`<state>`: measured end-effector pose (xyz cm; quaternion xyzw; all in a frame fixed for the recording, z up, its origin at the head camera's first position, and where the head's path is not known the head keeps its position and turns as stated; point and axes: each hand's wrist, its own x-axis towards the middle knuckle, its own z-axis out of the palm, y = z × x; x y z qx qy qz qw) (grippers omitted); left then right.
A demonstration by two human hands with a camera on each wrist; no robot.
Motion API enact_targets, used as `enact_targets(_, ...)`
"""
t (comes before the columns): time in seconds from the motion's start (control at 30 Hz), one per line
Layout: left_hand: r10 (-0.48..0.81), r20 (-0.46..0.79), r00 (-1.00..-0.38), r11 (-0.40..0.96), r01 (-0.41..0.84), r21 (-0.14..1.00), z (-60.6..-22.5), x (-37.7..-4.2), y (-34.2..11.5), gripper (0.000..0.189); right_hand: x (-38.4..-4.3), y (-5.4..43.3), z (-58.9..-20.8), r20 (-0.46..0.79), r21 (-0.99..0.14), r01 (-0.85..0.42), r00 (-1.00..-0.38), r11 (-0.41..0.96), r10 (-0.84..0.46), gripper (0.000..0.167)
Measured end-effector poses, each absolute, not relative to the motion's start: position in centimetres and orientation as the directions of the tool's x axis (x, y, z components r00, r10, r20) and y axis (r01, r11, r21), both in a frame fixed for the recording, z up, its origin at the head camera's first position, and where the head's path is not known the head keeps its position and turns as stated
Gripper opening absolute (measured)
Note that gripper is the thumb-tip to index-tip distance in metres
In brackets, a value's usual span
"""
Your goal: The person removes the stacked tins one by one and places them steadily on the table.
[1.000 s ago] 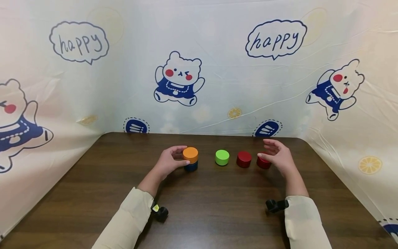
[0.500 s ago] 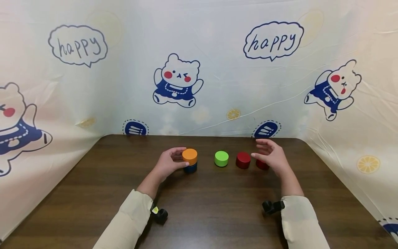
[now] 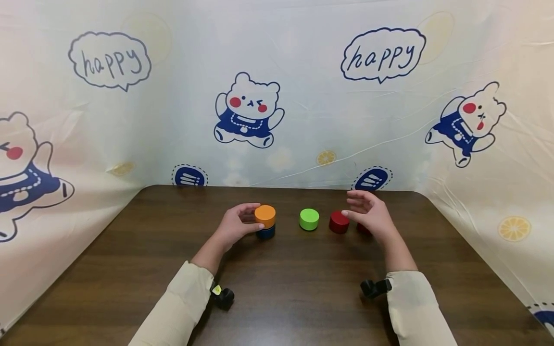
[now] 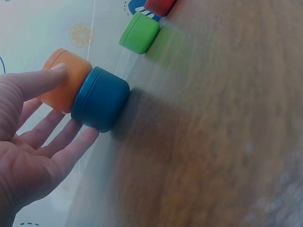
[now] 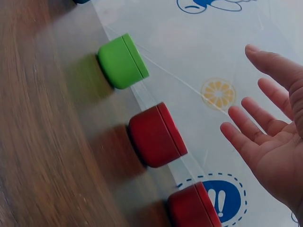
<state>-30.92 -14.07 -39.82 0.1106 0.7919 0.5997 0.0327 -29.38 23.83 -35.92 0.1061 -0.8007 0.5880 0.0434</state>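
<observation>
While the left hand (image 3: 233,225) gripped the round orange tin (image 3: 265,215) stacked on the round blue tin (image 3: 265,232), the right hand (image 3: 372,217) hovered, fingers spread, beside the nearer round red tin (image 3: 339,222) on the wooden table (image 3: 294,278).

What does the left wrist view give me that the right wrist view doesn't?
Only the left wrist view shows the left hand, its thumb on the orange tin stacked on the blue tin, fingers beside the blue one.

Only the right wrist view shows the right hand, open and holding nothing, and a second red tin.

Both show the green tin, the nearer red tin and the wooden table.
</observation>
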Motion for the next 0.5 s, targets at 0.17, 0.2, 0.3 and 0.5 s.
enact_targets(0.17, 0.218, 0.087, -0.972, 0.256, 0.143, 0.956, -39.8, -31.0, -14.1, 0.058, -29.3, 23.1, -35.7, 0.203, -0.940, -0.233, -0.969, 0.250, -0.140, 0.062)
enact_targets(0.2, 0.217, 0.088, -0.972, 0.255, 0.144, 0.956, -39.9, -31.0, -14.1, 0.058, -29.3, 23.0, -35.7, 0.206, -0.940, -0.237, -0.968, 0.245, -0.144, 0.062)
enact_targets(0.3, 0.215, 0.088, -0.973, 0.254, 0.143, 0.957, -39.9, -31.0, -14.1, 0.058, -29.4, 22.6, -35.8, 0.214, -0.941, -0.246, -0.965, 0.232, -0.154, 0.061)
enact_targets(0.5, 0.213, 0.079, -0.974, 0.253, 0.133, 0.958, -39.9, -31.2, -14.1, 0.058, -29.4, 21.9, -36.0, 0.245, -0.933, -0.276, -0.957, 0.231, -0.154, 0.064)
